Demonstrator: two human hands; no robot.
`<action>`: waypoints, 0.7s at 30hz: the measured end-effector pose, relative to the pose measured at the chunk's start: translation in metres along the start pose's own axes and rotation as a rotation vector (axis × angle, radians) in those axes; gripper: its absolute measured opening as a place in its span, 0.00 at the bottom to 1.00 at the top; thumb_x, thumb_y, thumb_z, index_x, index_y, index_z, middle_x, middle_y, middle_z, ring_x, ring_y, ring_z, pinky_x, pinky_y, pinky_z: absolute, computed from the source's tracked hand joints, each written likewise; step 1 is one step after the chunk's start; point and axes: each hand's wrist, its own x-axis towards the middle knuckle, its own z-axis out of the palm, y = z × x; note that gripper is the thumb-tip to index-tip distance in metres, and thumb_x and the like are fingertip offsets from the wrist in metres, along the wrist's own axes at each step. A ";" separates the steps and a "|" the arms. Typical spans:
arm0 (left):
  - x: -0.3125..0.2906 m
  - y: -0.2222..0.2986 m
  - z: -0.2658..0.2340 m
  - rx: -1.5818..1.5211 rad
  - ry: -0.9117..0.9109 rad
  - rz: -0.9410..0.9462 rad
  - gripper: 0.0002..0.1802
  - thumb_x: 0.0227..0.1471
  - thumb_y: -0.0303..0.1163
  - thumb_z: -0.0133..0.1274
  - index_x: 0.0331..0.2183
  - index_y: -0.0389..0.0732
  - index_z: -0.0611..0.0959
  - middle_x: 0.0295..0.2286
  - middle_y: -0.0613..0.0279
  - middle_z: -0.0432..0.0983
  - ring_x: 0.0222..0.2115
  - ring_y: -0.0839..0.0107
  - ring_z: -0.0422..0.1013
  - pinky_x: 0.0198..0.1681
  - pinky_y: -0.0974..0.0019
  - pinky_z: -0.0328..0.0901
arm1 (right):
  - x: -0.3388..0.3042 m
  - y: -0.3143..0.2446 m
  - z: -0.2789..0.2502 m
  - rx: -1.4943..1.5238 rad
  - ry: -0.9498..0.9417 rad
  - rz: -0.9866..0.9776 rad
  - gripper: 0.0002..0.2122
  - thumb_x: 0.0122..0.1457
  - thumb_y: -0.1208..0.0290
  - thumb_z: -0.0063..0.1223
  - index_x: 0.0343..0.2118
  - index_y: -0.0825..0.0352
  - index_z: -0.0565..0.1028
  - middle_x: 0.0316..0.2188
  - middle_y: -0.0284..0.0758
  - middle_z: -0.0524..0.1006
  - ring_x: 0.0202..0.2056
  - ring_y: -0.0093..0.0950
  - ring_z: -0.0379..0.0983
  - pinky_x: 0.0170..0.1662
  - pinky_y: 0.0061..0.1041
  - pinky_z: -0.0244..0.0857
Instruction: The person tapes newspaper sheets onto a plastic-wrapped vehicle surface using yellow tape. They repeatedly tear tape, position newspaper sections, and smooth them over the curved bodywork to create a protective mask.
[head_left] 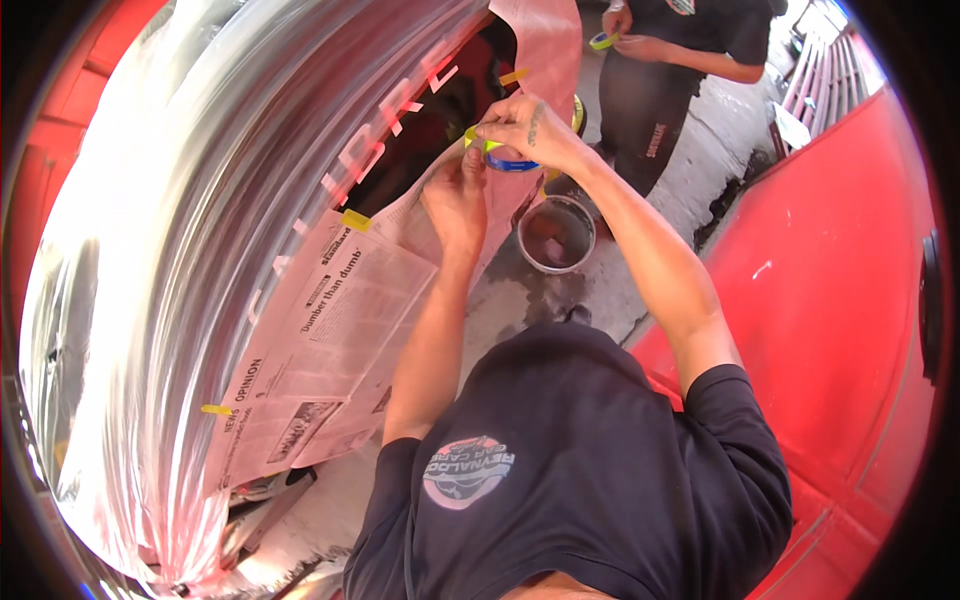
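Note:
A roll of yellow-green masking tape with a blue inner ring (512, 164) hangs under my right hand (528, 130), whose fingers are closed around it. Close beside it, my left hand (456, 197) pinches the yellow-green tape at the near side of the roll. Both hands are over newspaper (330, 330) covering the lower part of a panel. Yellow tape pieces hold the newspaper's edge, one piece (356, 220) left of my left hand and another (513, 77) above my right hand. Clear plastic sheeting (230, 180) lies over the panel to the left, beside a dark uncovered strip (440, 130).
A grey bucket (557, 235) stands on the wet concrete floor below my right forearm. At the upper right a co-worker in dark clothes (650, 110) holds another yellow-green tape roll (604, 41). A red vehicle panel (800, 290) fills the right side.

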 end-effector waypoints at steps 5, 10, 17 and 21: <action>0.000 0.012 0.011 0.002 0.111 -0.057 0.28 0.62 0.49 0.56 0.29 0.28 0.86 0.19 0.59 0.80 0.22 0.76 0.75 0.29 0.67 0.69 | 0.009 0.000 -0.005 -0.064 -0.052 -0.043 0.13 0.58 0.64 0.60 0.33 0.72 0.82 0.21 0.38 0.79 0.22 0.26 0.75 0.30 0.27 0.68; -0.002 0.018 0.020 0.051 0.234 -0.051 0.30 0.64 0.49 0.53 0.25 0.28 0.86 0.18 0.60 0.80 0.21 0.78 0.74 0.27 0.69 0.69 | 0.013 0.003 -0.003 -0.289 0.001 -0.166 0.14 0.58 0.63 0.60 0.34 0.71 0.82 0.25 0.44 0.80 0.26 0.36 0.78 0.31 0.32 0.68; -0.004 0.024 0.025 0.036 0.273 -0.065 0.34 0.67 0.50 0.47 0.22 0.30 0.84 0.14 0.56 0.78 0.16 0.73 0.75 0.24 0.67 0.68 | 0.004 0.016 -0.020 -0.608 0.257 -0.137 0.17 0.57 0.54 0.60 0.29 0.67 0.82 0.28 0.45 0.81 0.33 0.41 0.80 0.38 0.40 0.72; -0.015 0.004 0.011 -0.272 0.268 -0.145 0.34 0.68 0.49 0.45 0.22 0.31 0.83 0.15 0.58 0.77 0.16 0.70 0.74 0.23 0.65 0.68 | -0.031 0.026 -0.066 -0.218 0.120 -0.030 0.17 0.61 0.58 0.59 0.29 0.72 0.80 0.23 0.40 0.78 0.32 0.25 0.78 0.36 0.29 0.72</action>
